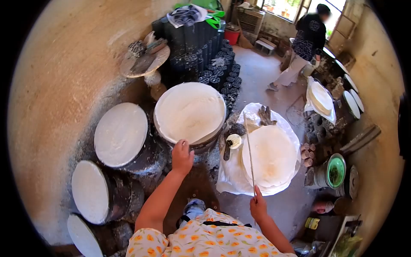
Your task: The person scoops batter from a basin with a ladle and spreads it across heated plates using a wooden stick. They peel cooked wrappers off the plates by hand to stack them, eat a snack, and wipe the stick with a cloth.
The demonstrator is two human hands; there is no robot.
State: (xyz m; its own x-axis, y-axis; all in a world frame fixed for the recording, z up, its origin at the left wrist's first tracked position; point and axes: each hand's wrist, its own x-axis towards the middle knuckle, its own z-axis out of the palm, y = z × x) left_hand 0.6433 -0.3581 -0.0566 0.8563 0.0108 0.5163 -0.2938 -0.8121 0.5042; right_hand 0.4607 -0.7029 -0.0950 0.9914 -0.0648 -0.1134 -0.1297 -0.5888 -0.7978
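My left hand [183, 157] is at the near edge of a round drum top covered by a pale, thin sheet [190, 112]. Its fingers are bent at the rim, and whether they pinch the sheet's edge is too small to tell. In my right hand [258, 206] is a long thin stick [249, 156], pointing away from me. The stick passes over the left side of a stack of round pale sheets [272, 156], which lies on white plastic [231, 180]. Beside the stack are a small white bowl [234, 141] with a dark-handled tool and a dark glove [266, 115].
More white-topped drums [121, 134] stand along the left wall. Black perforated cylinders [214, 73] are piled behind. A co-worker [311, 34] stands at the back right near another sheet stack [320, 97]. A green basin [336, 170] is at the right.
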